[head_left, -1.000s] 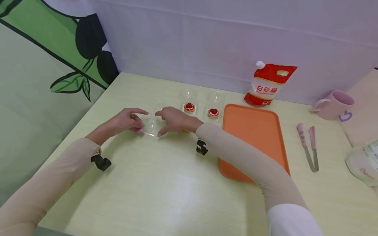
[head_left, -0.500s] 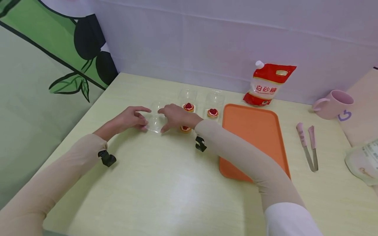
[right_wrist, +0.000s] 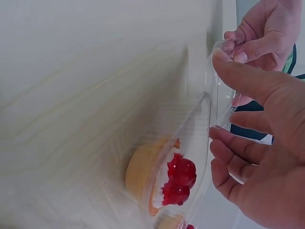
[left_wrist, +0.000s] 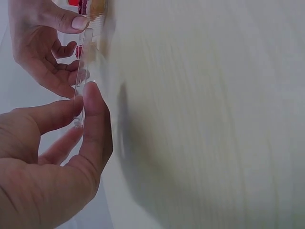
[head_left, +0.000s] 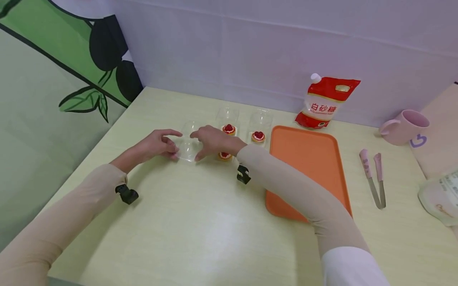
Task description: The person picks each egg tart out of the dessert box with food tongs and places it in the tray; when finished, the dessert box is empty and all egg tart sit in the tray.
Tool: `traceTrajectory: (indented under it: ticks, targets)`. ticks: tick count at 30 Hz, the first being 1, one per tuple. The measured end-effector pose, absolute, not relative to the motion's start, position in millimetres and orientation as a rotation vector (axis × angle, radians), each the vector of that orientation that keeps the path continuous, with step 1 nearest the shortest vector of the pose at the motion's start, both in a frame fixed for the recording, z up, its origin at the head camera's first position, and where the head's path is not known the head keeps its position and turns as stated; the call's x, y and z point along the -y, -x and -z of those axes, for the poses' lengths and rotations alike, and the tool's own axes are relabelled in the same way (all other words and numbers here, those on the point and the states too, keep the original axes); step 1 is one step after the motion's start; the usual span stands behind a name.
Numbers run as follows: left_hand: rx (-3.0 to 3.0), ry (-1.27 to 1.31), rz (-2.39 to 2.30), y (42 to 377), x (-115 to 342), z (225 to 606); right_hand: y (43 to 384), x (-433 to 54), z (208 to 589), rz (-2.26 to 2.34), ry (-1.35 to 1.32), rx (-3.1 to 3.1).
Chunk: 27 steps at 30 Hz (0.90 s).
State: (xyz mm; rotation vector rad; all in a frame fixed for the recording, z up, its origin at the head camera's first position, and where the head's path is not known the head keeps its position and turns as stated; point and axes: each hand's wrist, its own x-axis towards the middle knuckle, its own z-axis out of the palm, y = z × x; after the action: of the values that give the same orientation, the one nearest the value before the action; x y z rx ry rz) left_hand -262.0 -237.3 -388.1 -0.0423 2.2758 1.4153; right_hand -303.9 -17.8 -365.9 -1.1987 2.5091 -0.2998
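A clear plastic pastry box with its lid up lies between both hands, left of the tarts. My left hand pinches its left edge; in the left wrist view the thumb and fingers close on the thin rim. From the other side my right hand holds the right edge, thumb at the near corner, forefinger farther back. Beside that hand a tart with red fruit and white cream shows partly; in the right wrist view this tart sits in clear plastic. Two tarts stand in open boxes behind.
An orange tray lies under and beyond the right forearm. Behind it leans a red and white sugar pouch. Farther right are metal tongs with pink ends, a pink mug and a whitish container.
Both hands have shifted the clear box slightly right and away, closer to the tarts. The near tart shows more. Over the last half second they stay almost still.
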Motion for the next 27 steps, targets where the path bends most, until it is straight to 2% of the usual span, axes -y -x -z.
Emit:
traceTrajectory:
  ticks: [17, 27]
  targets:
    - [-2.195, 0.062, -1.452, 256, 243, 391, 299, 22, 367, 0.236, 1.181, -2.538]
    - [-2.283, 0.075, -1.231, 257, 250, 383, 301, 2, 360, 0.410, 1.170, -2.530]
